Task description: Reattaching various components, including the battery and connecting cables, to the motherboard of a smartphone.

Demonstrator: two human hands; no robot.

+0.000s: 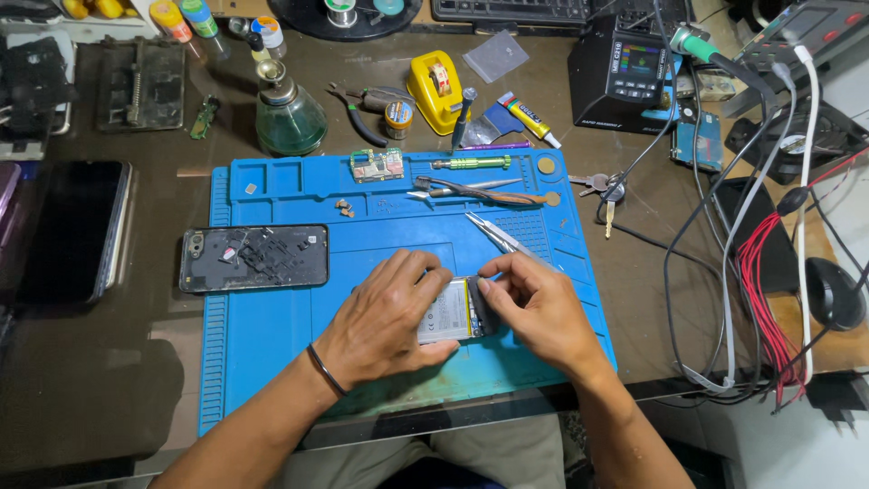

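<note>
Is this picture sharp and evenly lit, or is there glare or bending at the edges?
Head view: sharp and evenly lit at the blue mat; both hands, left hand and right hand, crisp on the phone battery; soft glare on the dark tabletop; slight bending near the corners.

Both hands (462,312) grip an opened phone (453,310) on a blue mat (272,335).

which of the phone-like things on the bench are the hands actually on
The opened phone at the mat's front edge, held between the left hand and right hand. The black back cover and dark phone lie untouched farther left.
</note>
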